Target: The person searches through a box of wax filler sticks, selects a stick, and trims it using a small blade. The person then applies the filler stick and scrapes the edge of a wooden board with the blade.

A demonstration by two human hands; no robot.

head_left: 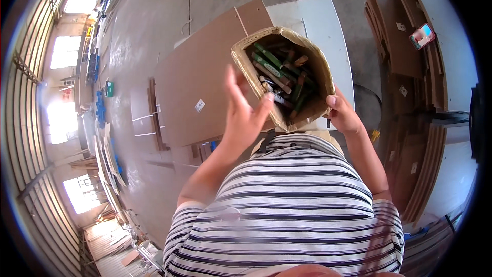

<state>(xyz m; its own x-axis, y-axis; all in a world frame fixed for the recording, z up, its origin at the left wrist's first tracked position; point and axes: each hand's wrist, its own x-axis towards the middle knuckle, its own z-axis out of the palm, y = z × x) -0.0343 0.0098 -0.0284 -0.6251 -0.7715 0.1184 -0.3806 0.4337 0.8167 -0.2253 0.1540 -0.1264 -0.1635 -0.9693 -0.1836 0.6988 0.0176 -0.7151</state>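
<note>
open tan paper bag, held upright, full of green and brown sticks

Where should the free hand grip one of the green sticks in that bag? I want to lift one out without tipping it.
Probably by its upper end, coming straight down through the bag's open mouth. The green sticks lie packed aslant, ends upward. The right hand steadies the bag's edge; the left hand is open beside the rim.

Open bag held over boards and a table

The paper bag is held between the left hand and the right hand, with cartridge tubes packed inside. Beneath and left of it a large board is laid; behind it a table; stacked boards at the right.
</note>
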